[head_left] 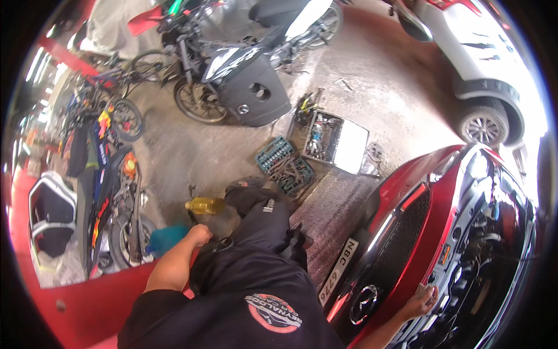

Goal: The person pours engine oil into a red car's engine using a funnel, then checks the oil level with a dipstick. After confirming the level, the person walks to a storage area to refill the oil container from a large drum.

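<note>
A person in black [232, 302] stands at the nose of a red car [439, 174], right hand [421, 301] with curled fingers at the engine bay [488, 244] just behind the car's grille [395, 238], left hand [200, 234] closed well out from the car beside a teal container [167, 239]; whether either grasps anything cannot be made out. Near the car's far front corner, a white-lidded toolbox [352, 146] holds jumbled hand tools [317, 136] next to an open teal case [272, 151] heaped with metal tools [290, 174]. Farther from the car lies a yellow bottle [206, 205].
</note>
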A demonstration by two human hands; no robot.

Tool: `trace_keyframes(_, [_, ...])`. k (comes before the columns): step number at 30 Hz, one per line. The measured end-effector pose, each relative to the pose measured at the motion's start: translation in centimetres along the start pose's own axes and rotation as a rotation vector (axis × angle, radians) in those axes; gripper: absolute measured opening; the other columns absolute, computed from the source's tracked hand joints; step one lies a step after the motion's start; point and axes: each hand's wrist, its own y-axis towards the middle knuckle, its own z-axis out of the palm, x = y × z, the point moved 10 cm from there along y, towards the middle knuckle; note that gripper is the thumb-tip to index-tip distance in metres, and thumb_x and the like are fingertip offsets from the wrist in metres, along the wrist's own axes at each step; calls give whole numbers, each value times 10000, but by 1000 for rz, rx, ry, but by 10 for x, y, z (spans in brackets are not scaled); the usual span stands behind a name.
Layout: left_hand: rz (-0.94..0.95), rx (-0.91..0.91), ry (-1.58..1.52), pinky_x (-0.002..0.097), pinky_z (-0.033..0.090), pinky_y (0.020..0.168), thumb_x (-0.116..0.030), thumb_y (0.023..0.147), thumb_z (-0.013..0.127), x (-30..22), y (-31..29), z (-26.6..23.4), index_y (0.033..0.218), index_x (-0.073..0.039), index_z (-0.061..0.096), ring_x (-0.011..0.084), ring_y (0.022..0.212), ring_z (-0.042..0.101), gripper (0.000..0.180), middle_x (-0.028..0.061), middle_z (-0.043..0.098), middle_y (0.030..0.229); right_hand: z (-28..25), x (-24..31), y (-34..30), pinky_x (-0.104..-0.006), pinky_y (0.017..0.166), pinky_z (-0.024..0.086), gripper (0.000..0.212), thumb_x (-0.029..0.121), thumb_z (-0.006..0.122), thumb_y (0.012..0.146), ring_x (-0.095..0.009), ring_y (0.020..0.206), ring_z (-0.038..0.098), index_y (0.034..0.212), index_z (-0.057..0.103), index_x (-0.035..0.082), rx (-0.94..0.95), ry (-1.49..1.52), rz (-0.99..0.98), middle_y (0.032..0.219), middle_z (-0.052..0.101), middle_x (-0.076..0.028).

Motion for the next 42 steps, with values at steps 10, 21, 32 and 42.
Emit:
trace_keyframes(10, [-213, 200, -457, 442, 466, 423, -46, 906, 552, 33, 101, -119, 874, -21, 624, 304, 477, 561, 83, 163, 601, 647, 101, 153, -116, -306, 835, 531, 437, -64, 658, 823, -169, 950, 614, 1236, 562, 41, -6, 123, -251, 1110, 611, -90])
trace_keyframes(21, [-98, 293, -416, 395, 506, 495, -176, 990, 546, 91, 264, -298, 945, -8, 647, 253, 606, 648, 202, 151, 691, 815, 347, 135, -404, -207, 651, 474, 243, 27, 639, 944, -38, 729, 543, 1178, 595, 74, 308, 281, 359, 901, 628, 35])
trace_keyframes(32, [222, 193, -54, 361, 495, 439, -142, 953, 589, 0, 371, -485, 958, 2, 647, 214, 552, 665, 155, 127, 704, 753, 259, 53, -521, -342, 744, 531, 393, 414, 711, 901, -226, 803, 709, 951, 736, 25, -207, -345, 597, 845, 738, -140])
trace_keyframes(42, [347, 343, 62, 332, 506, 473, -123, 962, 626, -67, 361, -437, 1032, 22, 671, 204, 601, 697, 167, 129, 728, 785, 138, -117, -825, -408, 784, 534, 168, 135, 710, 774, -297, 845, 695, 903, 710, 28, -478, -610, 1100, 894, 722, -173])
